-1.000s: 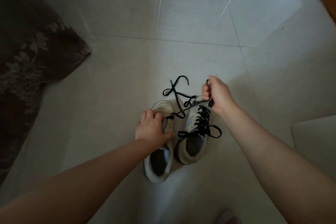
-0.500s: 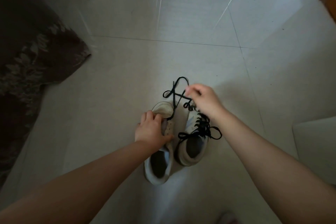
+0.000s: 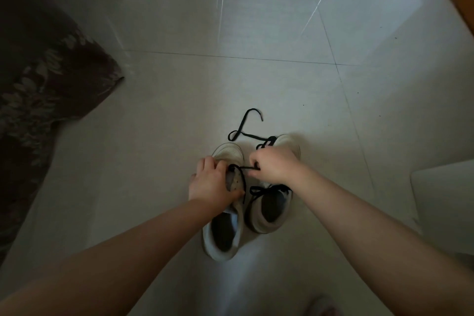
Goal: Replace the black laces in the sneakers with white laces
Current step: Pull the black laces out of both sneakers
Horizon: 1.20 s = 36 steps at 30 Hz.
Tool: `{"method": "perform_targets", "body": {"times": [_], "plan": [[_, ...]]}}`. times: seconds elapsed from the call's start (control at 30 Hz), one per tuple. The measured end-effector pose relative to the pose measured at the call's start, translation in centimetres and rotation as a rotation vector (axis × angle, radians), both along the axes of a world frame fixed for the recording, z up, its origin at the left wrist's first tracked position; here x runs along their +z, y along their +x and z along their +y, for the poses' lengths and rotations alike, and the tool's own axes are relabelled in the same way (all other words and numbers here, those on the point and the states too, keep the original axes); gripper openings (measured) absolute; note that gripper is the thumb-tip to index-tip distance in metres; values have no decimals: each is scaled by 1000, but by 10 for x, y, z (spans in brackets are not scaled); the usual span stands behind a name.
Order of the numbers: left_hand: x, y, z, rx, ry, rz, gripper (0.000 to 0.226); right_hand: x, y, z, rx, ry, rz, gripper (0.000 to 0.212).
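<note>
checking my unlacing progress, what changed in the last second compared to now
The right hand came down from its raised pull and moved left, now pinching the black lace close to the left sneaker, so the once taut lace runs short between hand and eyelets. The loose end lies farther out on the floor. The left hand stayed gripping the left sneaker; the right sneaker remains laced.

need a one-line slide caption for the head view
Left hand steadies the left sneaker while the right hand pulls its black lace free.
</note>
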<state>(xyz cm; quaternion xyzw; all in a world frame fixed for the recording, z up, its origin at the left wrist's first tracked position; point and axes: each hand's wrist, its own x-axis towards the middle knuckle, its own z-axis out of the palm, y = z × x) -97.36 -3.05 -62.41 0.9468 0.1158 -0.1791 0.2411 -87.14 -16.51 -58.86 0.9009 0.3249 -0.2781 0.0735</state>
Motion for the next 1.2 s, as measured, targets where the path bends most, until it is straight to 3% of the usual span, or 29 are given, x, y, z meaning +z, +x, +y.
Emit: {"method": "perform_targets", "body": {"times": [0.1, 0.23, 0.3, 0.4, 0.5, 0.67, 0.83, 0.93, 1.0, 1.1, 1.2], "plan": [[0, -1, 0, 4, -5, -2, 70, 1, 2, 1, -105, 116, 53, 27], [-1, 0, 0, 7, -6, -9, 70, 15, 14, 5, -768, 747, 173, 28], [-1, 0, 0, 4, -2, -12, 71, 18, 21, 4, -996, 929, 248, 31], [-1, -1, 0, 1, 2, -18, 70, 13, 22, 4, -1302, 1231, 553, 33], [-1, -1, 1, 5, -10, -25, 69, 14, 18, 7, -1437, 1332, 665, 34], [0, -1, 1, 1, -12, -17, 69, 26, 29, 3, -1290, 1235, 406, 33], [0, 0, 0, 5, -13, -6, 70, 8, 13, -6, -398, 353, 107, 32], [1, 0, 1, 7, -10, -7, 70, -1, 0, -4, -93, 111, 19, 27], [1, 0, 1, 4, -4, -6, 70, -2, 3, -4, -182, 210, 8, 26], [1, 0, 1, 3, -2, -8, 70, 6, 21, -8, -526, 516, 11, 25], [-1, 0, 1, 5, 0, -6, 70, 20, 36, -4, -657, 665, -28, 24]]}}
